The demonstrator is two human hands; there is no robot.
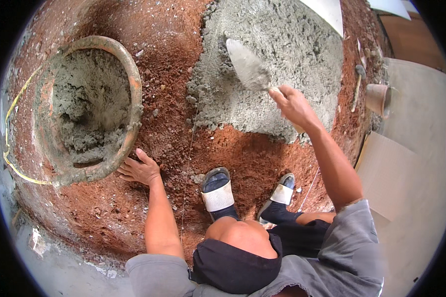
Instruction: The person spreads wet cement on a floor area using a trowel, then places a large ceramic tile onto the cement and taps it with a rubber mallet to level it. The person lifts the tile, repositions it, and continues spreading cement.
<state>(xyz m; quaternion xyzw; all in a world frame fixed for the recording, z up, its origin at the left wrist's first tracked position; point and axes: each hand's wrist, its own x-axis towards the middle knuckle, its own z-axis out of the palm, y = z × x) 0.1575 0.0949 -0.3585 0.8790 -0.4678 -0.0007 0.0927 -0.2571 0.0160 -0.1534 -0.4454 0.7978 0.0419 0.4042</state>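
Observation:
My right hand (293, 105) is closed round the handle of a pointed trowel (249, 68), whose grey-smeared blade points up and left above the wet mortar. This rough grey mortar bed (282, 34) lies on the red soil ahead of me. To the left, a large round tub (136, 79) with a mortar-crusted rim holds more mortar (99, 84), hollowed in the middle. Beside the tub's near right rim is my left hand (142, 171), fingers spread and no tool in it; its fingertips reach the rim's lower side, and whether they press on it I cannot tell.
Thin string (191, 143) runs along the soil left of my feet. A yellow strap (8, 119) loops by the tub. At right are a hammer (358, 84), a small bucket (378, 98), a pale flat board (386, 168) and a concrete floor (421, 123).

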